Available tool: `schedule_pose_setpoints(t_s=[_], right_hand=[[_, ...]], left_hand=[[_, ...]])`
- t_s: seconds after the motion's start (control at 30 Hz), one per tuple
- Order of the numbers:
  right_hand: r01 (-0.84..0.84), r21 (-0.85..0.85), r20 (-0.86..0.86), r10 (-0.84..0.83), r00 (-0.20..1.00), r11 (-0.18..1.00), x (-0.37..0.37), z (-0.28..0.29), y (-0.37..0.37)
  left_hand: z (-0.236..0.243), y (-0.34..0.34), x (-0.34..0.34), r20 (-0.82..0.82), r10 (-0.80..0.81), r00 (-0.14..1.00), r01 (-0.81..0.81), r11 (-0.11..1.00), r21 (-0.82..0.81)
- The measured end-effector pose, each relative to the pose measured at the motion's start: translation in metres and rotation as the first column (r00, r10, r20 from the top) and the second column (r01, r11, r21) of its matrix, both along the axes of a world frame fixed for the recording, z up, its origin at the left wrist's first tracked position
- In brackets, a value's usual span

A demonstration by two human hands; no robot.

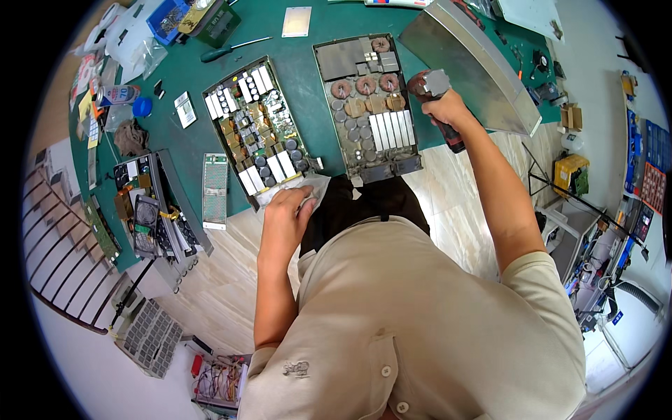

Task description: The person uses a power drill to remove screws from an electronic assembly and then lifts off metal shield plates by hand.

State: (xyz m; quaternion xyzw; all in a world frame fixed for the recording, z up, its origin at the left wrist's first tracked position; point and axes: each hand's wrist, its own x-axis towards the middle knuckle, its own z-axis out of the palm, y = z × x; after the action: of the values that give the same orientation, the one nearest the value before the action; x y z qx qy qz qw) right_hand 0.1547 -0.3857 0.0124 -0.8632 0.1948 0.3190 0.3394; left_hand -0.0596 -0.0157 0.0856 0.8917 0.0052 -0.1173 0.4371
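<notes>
My right hand (448, 110) is wrapped around the grip of a cordless drill (429, 84), held over the right side of a power circuit module. That right module (355, 126) lies in an open metal tray with copper coils, capacitors and pale heat-sink bars. My left hand (283, 215) is closed at the near edge of the left circuit module (259, 129), with thin whitish plastic (316, 190) at its fingers and thumb. White blocks, dark capacitors and green boards fill that left module. The drill's tip cannot be made out clearly.
A bent metal cover (476, 66) stands at the right. Around the left lie a screwdriver (234, 49), a perforated metal panel (215, 190), a blue cap (142, 107), a spray can (117, 95) and an opened electronic unit (155, 206). A small pale plate (297, 22) lies farther back.
</notes>
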Motion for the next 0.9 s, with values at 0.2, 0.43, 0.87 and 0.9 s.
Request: schedule_pose_setpoints(t_s=[0.2, 0.43, 0.87, 0.9], right_hand=[[0.032, -0.008, 0.035, -0.031, 0.999, 0.999, -0.004, 0.003, 0.001], [-0.005, -0.004, 0.059, 0.005, 0.998, 1.0, -0.007, -0.013, -0.007], [0.093, 0.066, 0.088, -0.099, 0.991, 0.993, -0.023, 0.011, -0.007], [0.103, 0.079, 0.104, -0.111, 0.988, 0.991, -0.028, 0.019, -0.007]], left_hand=[[0.008, 0.0, -0.001, 0.027, -0.004, 1.0, 0.004, 1.0, 0.017], [0.012, 0.0, -0.002, 0.036, -0.007, 0.999, 0.006, 1.0, 0.023], [0.012, -0.002, 0.0, 0.044, -0.01, 0.999, 0.01, 1.0, 0.006], [0.012, -0.002, 0.001, 0.046, -0.014, 0.999, 0.014, 1.0, 0.008]])
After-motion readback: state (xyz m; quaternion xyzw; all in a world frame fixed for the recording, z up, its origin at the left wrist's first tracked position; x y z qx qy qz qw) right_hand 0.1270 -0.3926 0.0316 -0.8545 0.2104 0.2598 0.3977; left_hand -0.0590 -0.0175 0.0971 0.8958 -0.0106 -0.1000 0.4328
